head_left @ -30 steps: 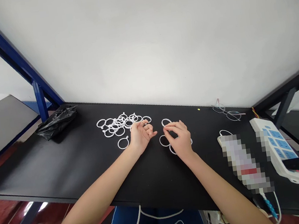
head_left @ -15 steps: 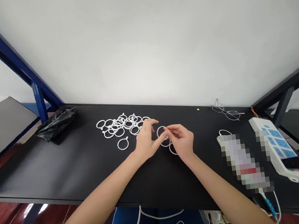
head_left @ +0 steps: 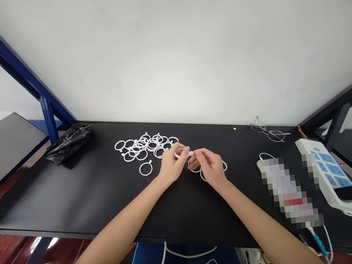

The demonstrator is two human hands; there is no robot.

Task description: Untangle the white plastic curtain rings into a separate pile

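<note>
A white curtain ring (head_left: 177, 155) with a small eyelet tab is held up over the black table, in the fingers of my left hand (head_left: 170, 166). My right hand (head_left: 213, 167) pinches at the tab end of that same ring, thumb and forefinger closed. More white rings lie on the table under and beside my right hand, partly covered by it; one ring (head_left: 225, 165) shows at its right side. To the left of my left hand is a loose pile of white curtain rings (head_left: 152, 146). A single ring (head_left: 146, 175) rests in front of the pile.
A crumpled black plastic bag (head_left: 69, 146) lies at the table's left end. On the right are eyeglasses (head_left: 275, 136), a blurred-out phone (head_left: 289, 190) with a cable, and a white power strip (head_left: 326, 173). A white wall stands behind the black table (head_left: 106, 193).
The ring, upright at my right fingers before, now lies flatter and further left, in my left hand. My left fingers, spread before, have closed on it. Another ring now shows right of my right hand.
</note>
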